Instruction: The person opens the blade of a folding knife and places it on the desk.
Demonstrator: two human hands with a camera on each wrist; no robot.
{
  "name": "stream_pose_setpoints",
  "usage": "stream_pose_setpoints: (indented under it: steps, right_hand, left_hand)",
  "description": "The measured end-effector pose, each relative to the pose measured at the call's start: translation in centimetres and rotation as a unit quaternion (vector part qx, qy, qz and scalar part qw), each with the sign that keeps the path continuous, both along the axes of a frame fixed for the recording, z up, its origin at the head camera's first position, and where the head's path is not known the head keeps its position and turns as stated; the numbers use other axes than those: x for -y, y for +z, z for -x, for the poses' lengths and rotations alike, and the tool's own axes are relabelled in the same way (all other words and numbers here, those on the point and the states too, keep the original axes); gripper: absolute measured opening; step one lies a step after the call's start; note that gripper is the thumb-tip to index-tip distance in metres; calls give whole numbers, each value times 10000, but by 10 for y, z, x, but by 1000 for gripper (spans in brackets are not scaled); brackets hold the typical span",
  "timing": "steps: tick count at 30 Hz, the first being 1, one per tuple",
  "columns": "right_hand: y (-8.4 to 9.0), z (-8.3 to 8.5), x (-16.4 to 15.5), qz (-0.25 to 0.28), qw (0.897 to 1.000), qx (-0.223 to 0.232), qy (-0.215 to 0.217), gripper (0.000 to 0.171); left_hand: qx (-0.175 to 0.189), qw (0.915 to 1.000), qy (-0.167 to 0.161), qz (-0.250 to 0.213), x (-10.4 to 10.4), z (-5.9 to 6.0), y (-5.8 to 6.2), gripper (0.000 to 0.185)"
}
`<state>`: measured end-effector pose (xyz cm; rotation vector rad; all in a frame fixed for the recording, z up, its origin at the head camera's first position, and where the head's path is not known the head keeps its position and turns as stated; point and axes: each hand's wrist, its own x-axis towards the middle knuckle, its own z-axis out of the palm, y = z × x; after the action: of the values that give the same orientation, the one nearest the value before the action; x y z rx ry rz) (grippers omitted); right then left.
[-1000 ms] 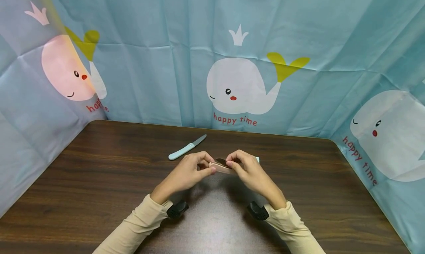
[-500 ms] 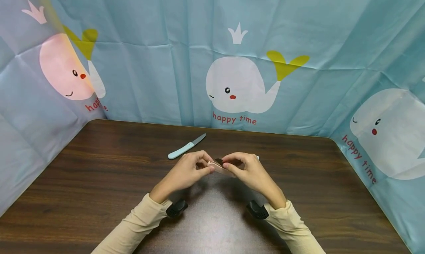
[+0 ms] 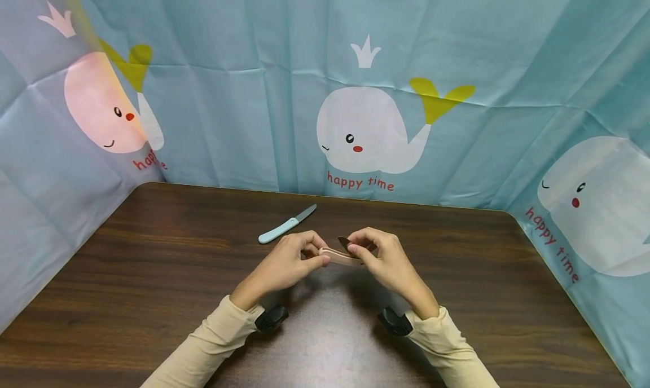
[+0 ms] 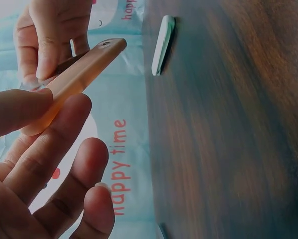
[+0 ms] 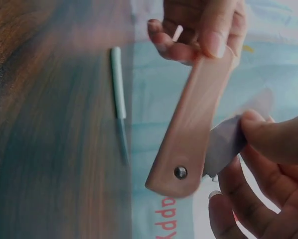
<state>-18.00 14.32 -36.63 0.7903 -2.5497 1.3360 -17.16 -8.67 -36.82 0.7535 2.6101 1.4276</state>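
Observation:
Over the middle of the table, my left hand (image 3: pixel 291 262) pinches one end of a pink-handled folding knife (image 3: pixel 339 256) between thumb and fingers. My right hand (image 3: pixel 384 261) pinches its blade (image 5: pixel 227 142) between thumb and fingertips. In the right wrist view the blade stands out partway from the handle (image 5: pixel 191 124), near the round metal pivot. Beyond my left hand lies an unfolded knife (image 3: pixel 278 230) with a light blue handle, its blade pointing away to the right. My right hand's fingers cover part of the pink knife in the head view.
Past my right hand, the left wrist view shows a pale green, slim object (image 4: pixel 163 46) on the brown wooden table (image 3: pixel 127 275). A light blue curtain (image 3: pixel 228 123) with whale prints stands behind and at the sides of the table.
The pink knife's blade has swung further out from its handle, its tip now raised. My right hand shifted slightly left, then back right with the blade. My left hand stays nearly still.

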Motion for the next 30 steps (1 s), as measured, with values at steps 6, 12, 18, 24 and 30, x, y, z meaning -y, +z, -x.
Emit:
stream_pose_setpoints:
  steps: [6, 12, 18, 24, 30]
  right_hand:
    - [2, 3, -7, 230, 9983, 269, -464, 8]
    - [4, 4, -9, 305, 9973, 460, -480, 8]
    - [5, 5, -8, 428, 9973, 485, -346, 10]
    - [6, 3, -8, 439, 9976, 512, -173, 12]
    - [6, 1, -8, 512, 9979, 398, 22, 16]
  left_hand:
    - [127, 9999, 21, -55, 5, 3, 1, 13]
    - [202, 9997, 4, -105, 7, 4, 1, 13]
    - [92, 9999, -44, -122, 6, 5, -1, 15]
    - [-85, 10000, -5, -24, 6, 6, -3, 14]
    - [-52, 10000, -59, -49, 5, 6, -4, 12]
